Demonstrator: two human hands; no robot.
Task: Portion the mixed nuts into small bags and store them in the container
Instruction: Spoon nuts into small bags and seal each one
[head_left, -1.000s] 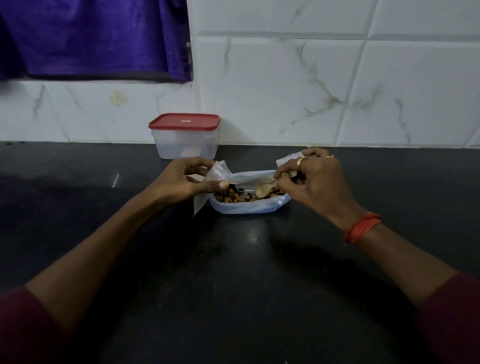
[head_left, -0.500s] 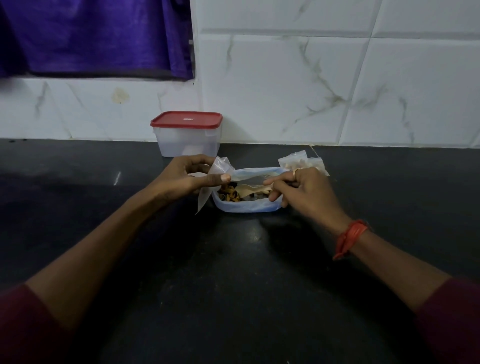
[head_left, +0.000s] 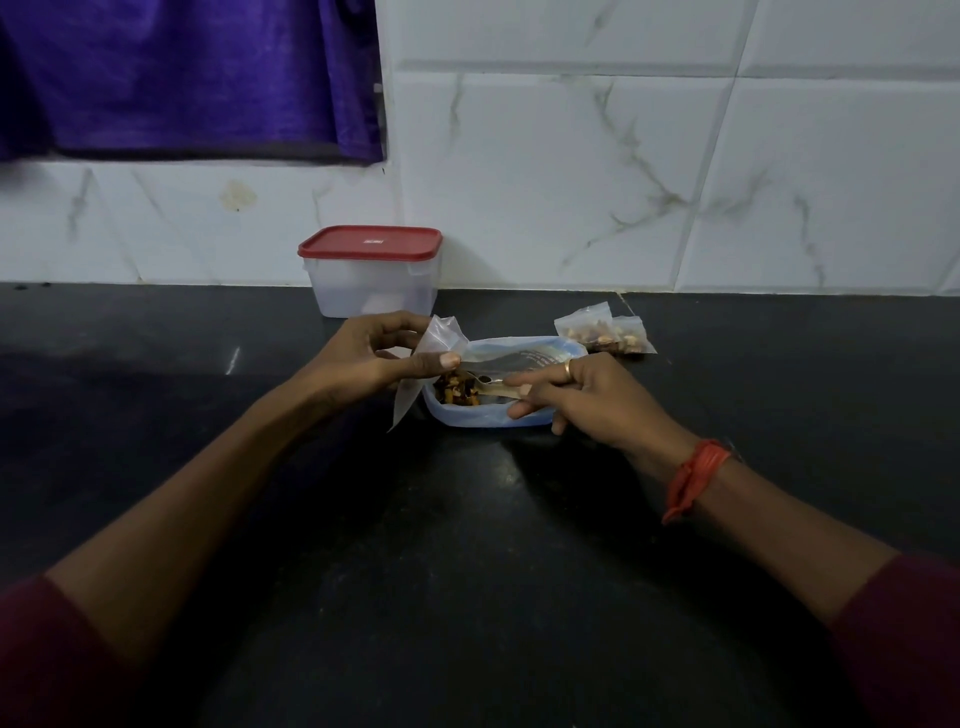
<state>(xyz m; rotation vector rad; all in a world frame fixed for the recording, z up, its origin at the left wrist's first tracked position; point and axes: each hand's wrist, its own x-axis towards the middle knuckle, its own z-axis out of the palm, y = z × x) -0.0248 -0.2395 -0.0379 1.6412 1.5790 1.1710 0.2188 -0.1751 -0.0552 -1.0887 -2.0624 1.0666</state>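
A shallow blue tub (head_left: 483, 418) of mixed nuts (head_left: 457, 391) sits mid-counter. My left hand (head_left: 374, 358) pinches a small clear bag (head_left: 436, 345) at the tub's left rim. Over the tub's right side, my right hand (head_left: 582, 397) grips a metal spoon (head_left: 491, 382) whose bowl reaches into the nuts. Filled small bags (head_left: 602, 330) lie just behind the tub to the right. A clear container with a red lid (head_left: 371, 270) stands shut against the wall.
The black counter (head_left: 467, 545) stretches wide toward me and to both sides. White marble tiles (head_left: 571, 171) back it, and a purple cloth (head_left: 182, 78) hangs at the upper left.
My right hand has dropped toward me and lowered the spoon into the nuts, uncovering the filled bags behind it. My left hand keeps its pinch on the bag.
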